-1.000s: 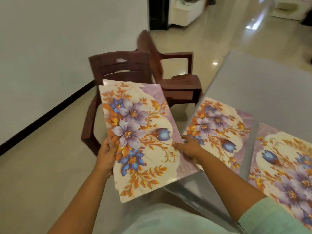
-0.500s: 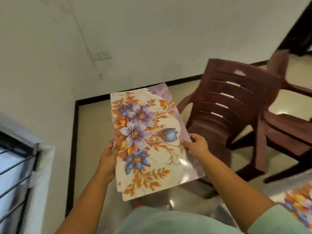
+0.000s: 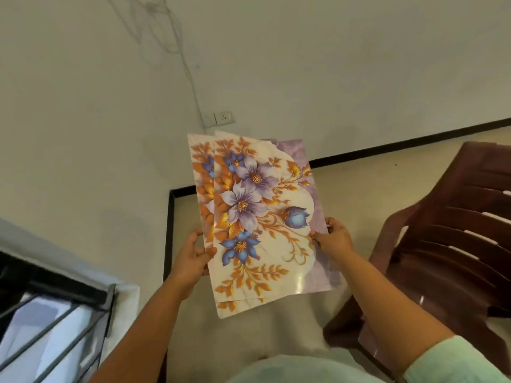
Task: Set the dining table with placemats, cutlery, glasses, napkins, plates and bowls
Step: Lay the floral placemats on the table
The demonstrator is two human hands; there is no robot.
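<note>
Head view: hands (image 3: 193, 257) gripping placemats (image 3: 265, 217)

The floral placemats (image 3: 265, 217) look smooth and glossy, catching a glare — the brown chair (image 3: 456, 244) is shiny moulded plastic, the wall (image 3: 304, 64) matt painted.

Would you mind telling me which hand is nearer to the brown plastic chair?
Right. The right hand sits beside the chair; the left hand is across the placemats.
</note>
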